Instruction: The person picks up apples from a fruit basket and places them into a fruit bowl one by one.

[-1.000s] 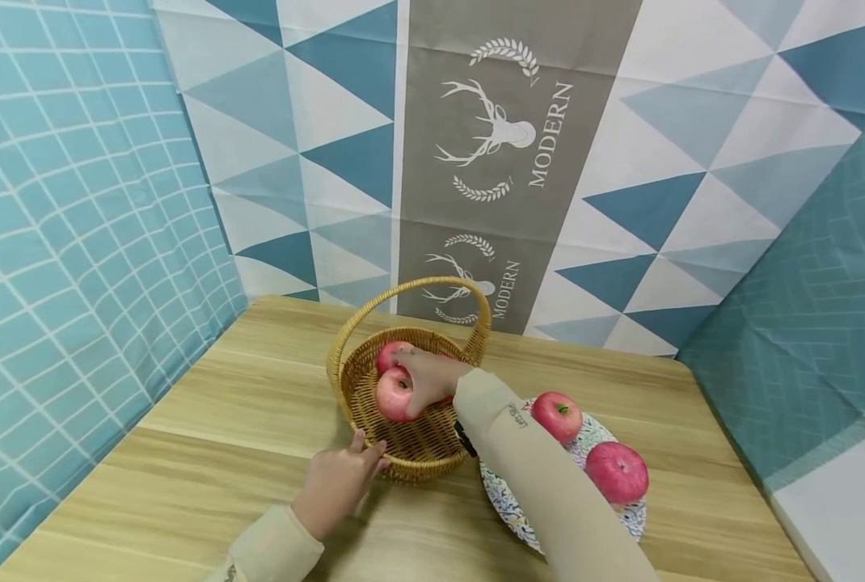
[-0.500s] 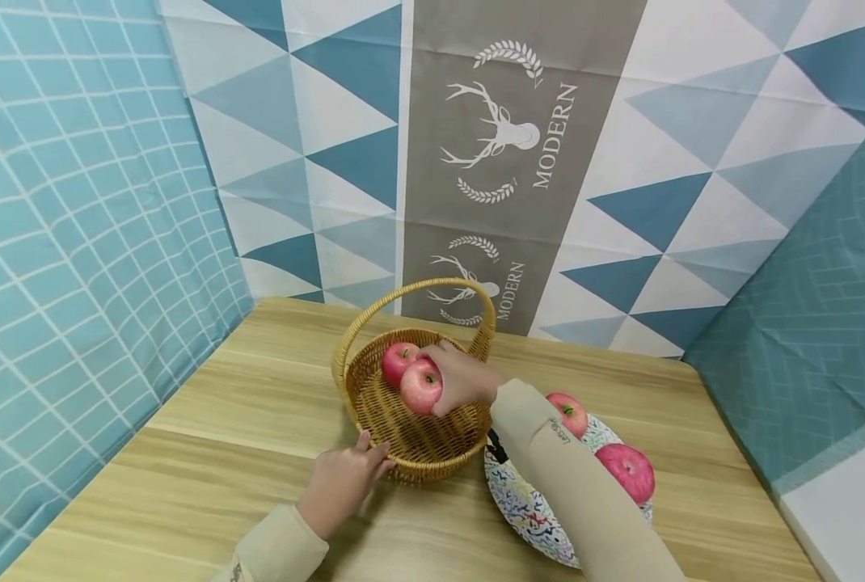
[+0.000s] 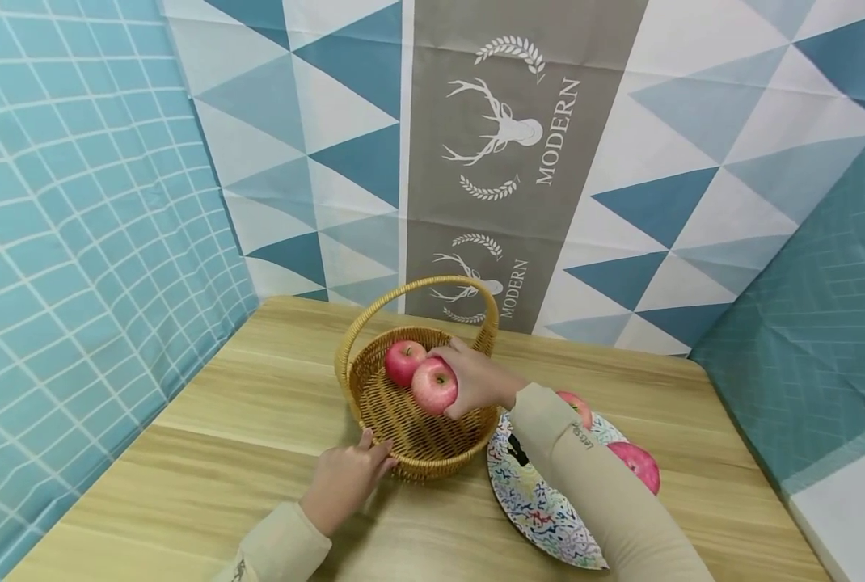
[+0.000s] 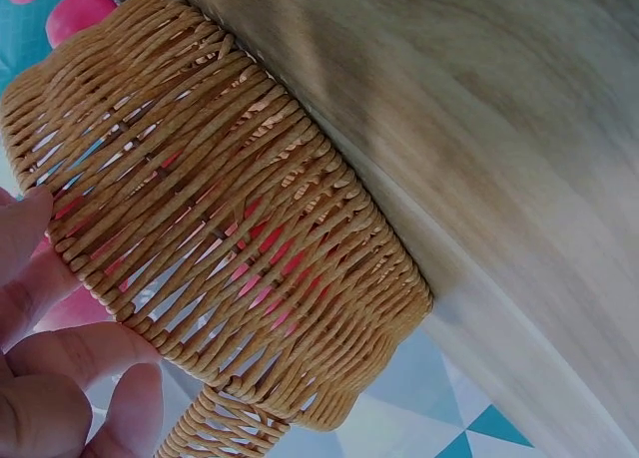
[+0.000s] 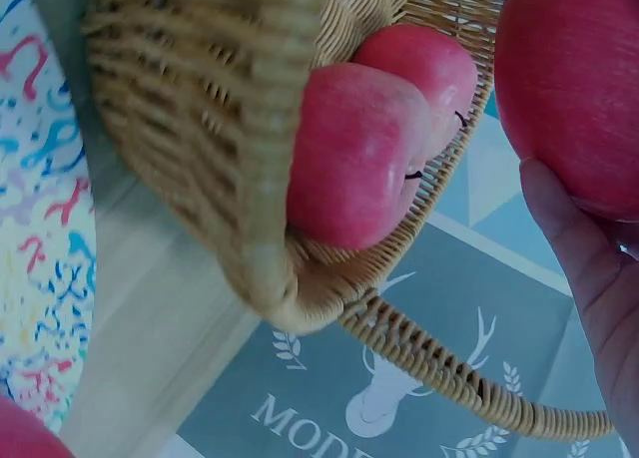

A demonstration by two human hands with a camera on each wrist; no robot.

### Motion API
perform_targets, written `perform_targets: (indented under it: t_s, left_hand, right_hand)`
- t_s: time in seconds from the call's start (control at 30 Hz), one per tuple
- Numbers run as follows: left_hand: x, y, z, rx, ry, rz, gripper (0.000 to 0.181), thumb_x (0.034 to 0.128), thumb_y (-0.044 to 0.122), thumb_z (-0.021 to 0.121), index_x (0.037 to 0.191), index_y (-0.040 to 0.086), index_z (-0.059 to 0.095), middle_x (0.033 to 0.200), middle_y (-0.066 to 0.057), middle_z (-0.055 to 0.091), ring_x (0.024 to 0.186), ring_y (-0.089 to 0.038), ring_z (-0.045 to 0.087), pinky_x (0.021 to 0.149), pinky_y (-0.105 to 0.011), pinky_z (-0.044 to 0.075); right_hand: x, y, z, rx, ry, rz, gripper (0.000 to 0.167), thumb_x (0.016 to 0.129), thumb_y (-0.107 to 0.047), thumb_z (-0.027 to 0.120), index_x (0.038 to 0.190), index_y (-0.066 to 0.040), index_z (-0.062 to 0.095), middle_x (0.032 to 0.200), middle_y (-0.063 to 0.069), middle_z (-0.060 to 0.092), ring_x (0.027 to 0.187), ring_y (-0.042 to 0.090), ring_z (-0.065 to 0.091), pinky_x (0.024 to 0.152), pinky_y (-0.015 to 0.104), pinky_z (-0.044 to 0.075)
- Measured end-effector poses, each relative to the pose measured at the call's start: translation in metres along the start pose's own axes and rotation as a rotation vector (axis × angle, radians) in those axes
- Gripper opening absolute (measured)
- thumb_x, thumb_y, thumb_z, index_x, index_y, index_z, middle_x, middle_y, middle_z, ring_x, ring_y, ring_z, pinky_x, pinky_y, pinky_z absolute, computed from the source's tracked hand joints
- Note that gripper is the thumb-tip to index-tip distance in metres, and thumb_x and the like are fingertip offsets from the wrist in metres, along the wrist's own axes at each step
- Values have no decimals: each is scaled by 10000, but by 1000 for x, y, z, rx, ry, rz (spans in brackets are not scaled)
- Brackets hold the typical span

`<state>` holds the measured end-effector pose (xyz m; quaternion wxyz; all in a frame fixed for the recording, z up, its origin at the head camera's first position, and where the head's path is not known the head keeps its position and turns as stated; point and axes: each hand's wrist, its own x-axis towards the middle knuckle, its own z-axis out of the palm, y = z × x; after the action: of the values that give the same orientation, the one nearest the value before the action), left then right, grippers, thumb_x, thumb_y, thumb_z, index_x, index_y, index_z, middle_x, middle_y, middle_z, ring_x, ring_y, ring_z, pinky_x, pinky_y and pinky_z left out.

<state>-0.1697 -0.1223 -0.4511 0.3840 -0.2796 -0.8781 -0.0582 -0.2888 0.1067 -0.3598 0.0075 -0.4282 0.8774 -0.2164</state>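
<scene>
A wicker basket [image 3: 425,465] with an arched handle stands mid-table. My right hand [image 3: 476,380] grips a red apple [image 3: 435,386] over the basket, fingers and thumb round its side. One more apple [image 3: 405,362] lies in the basket, beside the held one. In the right wrist view the held apple [image 5: 574,89] is lifted apart from two apples in the basket, a nearer apple [image 5: 354,154] and a farther apple [image 5: 429,74]. My left hand [image 3: 347,477] holds the basket's near rim; in the left wrist view its fingers [image 4: 85,350] curl at the rim.
Right of the basket lies a round plate [image 3: 534,517] with a coloured squiggle pattern, partly under my right forearm. On it sit a rear apple [image 3: 576,408] and a front apple [image 3: 638,465]. Patterned cloth walls [image 3: 345,145] enclose the wooden table [image 3: 207,453].
My right hand has moved right with the gripped apple, away from the other apple in the basket. The left hand stays at the rim. The whole view has shifted slightly.
</scene>
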Motion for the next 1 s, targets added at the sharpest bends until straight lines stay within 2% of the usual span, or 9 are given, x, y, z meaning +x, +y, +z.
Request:
perform_targets:
  t_s: [0.1,0.23,0.33,0.43,0.6,0.83,1.0]
  left_hand:
    - [1,2,0,-4,-8,1,238,755,312,742,880,109,728,841,-203,710,520,-242,661,332,-292,404]
    - [3,3,1,-3,-18,6,236,815,327,704,881,101,728,847,-217,707,491,-243,651,327,-296,405]
    - [2,1,2,0,-7,12,345,957,381,547,883,97,729,845,-224,704,460,-242,634,320,-298,397]
    - [1,0,1,1,17,20,486,1018,414,396,884,86,728,842,-235,699,441,-247,620,314,-309,391]
    - [1,1,3,-10,22,20,447,995,405,440,891,79,728,849,-241,697,425,-244,607,307,-299,376]
    - [1,3,8,-8,47,23,623,1046,428,236,890,77,727,850,-246,695,389,-228,577,295,-280,354]
    - [0,2,8,-8,78,17,669,1044,427,179,865,67,714,824,-266,687,374,-248,566,288,-290,347]
  right_hand:
    - [-6,3,-3,-47,-29,-12,788,557,-209,808,1275,-67,515,1095,60,460,894,150,533,809,299,488]
    - [-13,7,-7,-106,-40,-73,798,551,-228,809,1279,-74,521,1086,61,463,890,152,527,798,281,483]
    - [-15,8,-9,-113,-36,-109,811,555,-237,824,1291,-81,523,1081,65,473,894,157,529,793,273,484]
    - [-17,8,-8,-133,-39,-112,839,565,-250,831,1321,-95,501,1077,74,476,881,166,528,778,273,487]
    - [-24,12,-5,-192,-37,-101,864,580,-276,828,1344,-92,469,1121,111,472,864,188,549,763,289,500]
    - [-33,22,-4,-199,-26,-64,860,575,-271,814,1346,-68,493,1066,80,470,838,172,520,747,292,489]
    - [-39,28,-3,-259,-49,-56,788,588,-292,794,1291,-48,533,1020,39,472,840,153,506,766,289,479]
